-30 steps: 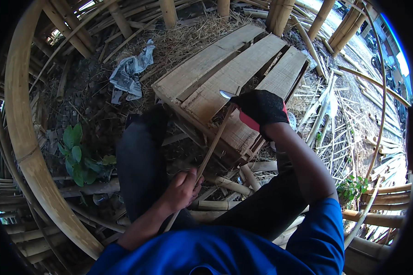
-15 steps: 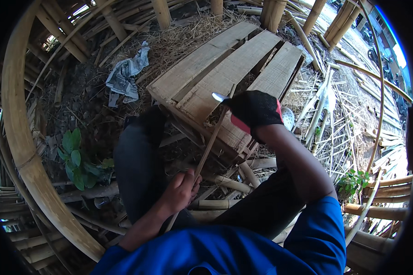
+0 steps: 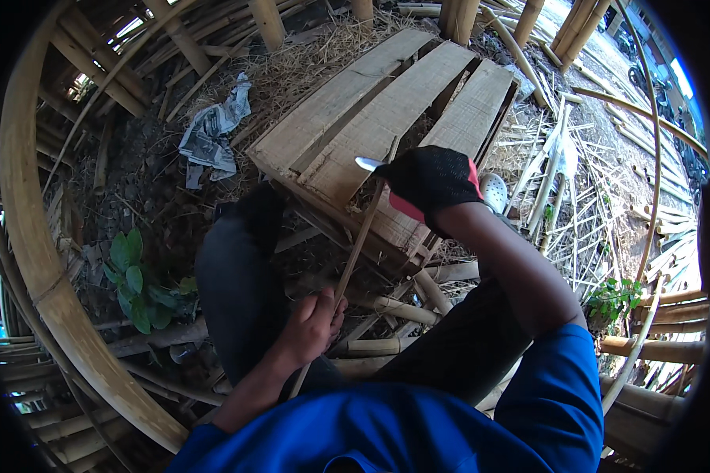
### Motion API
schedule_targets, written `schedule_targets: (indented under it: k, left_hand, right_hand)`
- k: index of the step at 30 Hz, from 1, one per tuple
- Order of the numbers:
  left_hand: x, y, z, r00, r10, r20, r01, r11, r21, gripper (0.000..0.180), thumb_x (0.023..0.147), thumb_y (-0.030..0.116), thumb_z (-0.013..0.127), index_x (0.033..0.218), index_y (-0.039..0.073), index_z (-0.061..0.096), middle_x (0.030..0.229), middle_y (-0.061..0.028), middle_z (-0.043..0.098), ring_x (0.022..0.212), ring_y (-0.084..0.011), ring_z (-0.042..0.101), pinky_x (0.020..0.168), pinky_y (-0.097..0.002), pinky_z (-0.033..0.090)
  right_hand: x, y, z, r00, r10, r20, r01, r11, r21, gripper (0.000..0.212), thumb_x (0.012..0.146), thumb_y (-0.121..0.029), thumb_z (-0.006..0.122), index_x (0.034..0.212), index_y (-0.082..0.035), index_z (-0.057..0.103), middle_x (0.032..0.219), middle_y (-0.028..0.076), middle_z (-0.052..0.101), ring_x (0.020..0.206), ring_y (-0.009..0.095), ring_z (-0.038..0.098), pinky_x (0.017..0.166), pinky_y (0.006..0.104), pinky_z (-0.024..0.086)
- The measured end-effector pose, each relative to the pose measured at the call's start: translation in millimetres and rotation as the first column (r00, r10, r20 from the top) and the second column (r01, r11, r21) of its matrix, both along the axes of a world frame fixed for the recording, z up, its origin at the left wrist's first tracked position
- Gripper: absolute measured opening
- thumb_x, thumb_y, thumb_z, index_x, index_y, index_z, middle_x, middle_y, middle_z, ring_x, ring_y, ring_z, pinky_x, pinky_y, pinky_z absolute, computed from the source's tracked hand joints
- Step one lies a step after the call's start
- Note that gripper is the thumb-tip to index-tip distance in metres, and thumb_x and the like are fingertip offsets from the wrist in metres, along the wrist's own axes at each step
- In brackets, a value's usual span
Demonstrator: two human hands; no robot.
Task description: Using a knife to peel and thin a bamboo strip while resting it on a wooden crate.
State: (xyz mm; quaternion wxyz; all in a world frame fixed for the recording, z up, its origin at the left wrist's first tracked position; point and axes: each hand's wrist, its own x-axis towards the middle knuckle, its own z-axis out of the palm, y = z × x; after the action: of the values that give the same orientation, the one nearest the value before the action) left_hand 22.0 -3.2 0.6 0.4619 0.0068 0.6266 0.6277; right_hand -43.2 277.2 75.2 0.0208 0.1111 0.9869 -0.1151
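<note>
My bare left hand [image 3: 309,327] is closed round a thin bamboo strip [image 3: 355,251] that slants up and away from my lap. In a black and red work glove, my right hand [image 3: 430,187] grips a knife whose bright blade [image 3: 367,164] sticks out to the left, close to the strip's far part. The knife's handle is hidden in the glove. Beneath the strip's far end stands a slatted wooden crate [image 3: 371,118], its top boards parted by gaps.
Crumpled newspaper [image 3: 213,134] lies left of the crate, and a leafy plant [image 3: 136,284] grows at the lower left. A thick bent bamboo pole [image 3: 43,260] arcs along the left. Bamboo scraps [image 3: 572,213] litter the ground at right, beside a pale clog [image 3: 493,191].
My gloved right hand and the knife have shifted slightly left along with the strip's far end. The view has shifted a little; my left hand keeps its hold.
</note>
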Motion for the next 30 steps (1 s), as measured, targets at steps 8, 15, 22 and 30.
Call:
schedule_targets:
  k: [8,15,22,30]
  left_hand:
    - [-2.2,0.1,0.8,0.999,-0.023,0.025,0.023,1.000,0.017,0.045,0.114,0.041,0.031,0.096,0.008,0.055,0.062,0.0028,0.044,0.046,-0.0070,0.037,0.043,-0.0264,0.030]
    - [-2.6,-3.4,-3.3,0.998,-0.008,0.068,0.007,1.000,0.017,0.046,0.114,0.044,0.030,0.097,0.008,0.053,0.060,0.0030,0.041,0.044,-0.0071,0.037,0.042,-0.0260,0.031]
    - [-4.0,-2.6,-8.5,0.997,-0.048,0.059,0.045,0.998,0.048,0.049,0.114,0.047,0.030,0.097,0.008,0.053,0.059,0.0030,0.041,0.042,-0.0068,0.035,0.039,-0.0247,0.030]
    - [-4.6,-1.3,-7.6,0.997,-0.050,0.063,0.047,0.997,0.056,0.049,0.114,0.049,0.030,0.097,0.008,0.052,0.059,0.0036,0.041,0.042,-0.0062,0.035,0.039,-0.0244,0.029]
  right_hand:
    - [7.1,6.3,-8.0,0.997,0.075,-0.025,-0.075,0.997,-0.019,0.037,0.097,-0.042,0.062,0.093,-0.012,0.081,0.088,0.016,0.077,0.082,0.034,0.076,0.072,0.0467,0.060]
    - [-4.2,5.8,-9.5,0.997,0.052,0.051,-0.050,0.998,-0.030,0.037,0.100,-0.052,0.059,0.107,-0.023,0.082,0.092,0.015,0.077,0.084,0.033,0.076,0.077,0.0435,0.058]
    - [-38.5,53.1,-0.6,1.000,-0.007,0.014,0.008,0.996,-0.087,0.040,0.101,-0.051,0.058,0.108,-0.019,0.081,0.097,0.012,0.078,0.090,0.028,0.075,0.082,0.0387,0.056]
    - [-29.8,32.8,2.0,0.999,0.011,0.052,-0.006,0.995,-0.095,0.054,0.095,-0.058,0.061,0.106,-0.009,0.080,0.105,0.022,0.075,0.100,0.038,0.074,0.085,0.0461,0.057]
